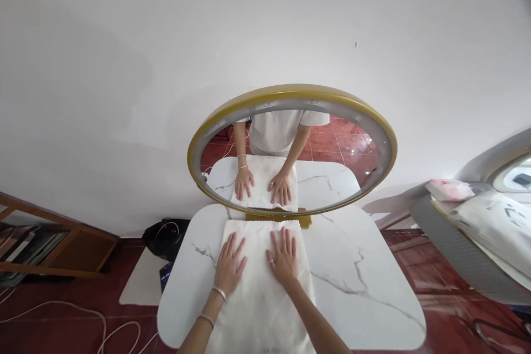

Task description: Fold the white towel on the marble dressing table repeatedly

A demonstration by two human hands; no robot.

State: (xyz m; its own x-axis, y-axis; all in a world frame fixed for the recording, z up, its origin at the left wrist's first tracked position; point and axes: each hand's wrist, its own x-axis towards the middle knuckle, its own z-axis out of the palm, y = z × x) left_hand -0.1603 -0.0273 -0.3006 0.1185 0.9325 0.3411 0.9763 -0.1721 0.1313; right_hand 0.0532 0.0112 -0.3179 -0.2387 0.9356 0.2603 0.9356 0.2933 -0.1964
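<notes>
**On the marble top, two flat hands and a cloth that could slip**

Along the table's (365,287) middle, a little left of centre, a white cloth (261,310) runs from the far edge to the near edge, where it appears to hang over. The left hand (229,265) and the right hand (284,259) lie palm down on its far half, fingers spread and pointing away, pinching nothing.

The top looks like polished white stone with grey veins and rounded corners. It is probably slick, so a forward push could slide the whole cloth rather than smooth it. The overhanging part might drag it back off the near edge.

A round mirror (290,90) with a gold rim stands at the far edge, and its base almost touches the cloth's zigzag-cut hem. Fabric pushed into that base could bunch up or nudge the mirror.

The cloth looks soft and matte, lightly creased, and thick enough to hide the stone. Bracelets (219,292) on the left wrist and a ring (271,260) on the right hand could catch a loose weave.
</notes>
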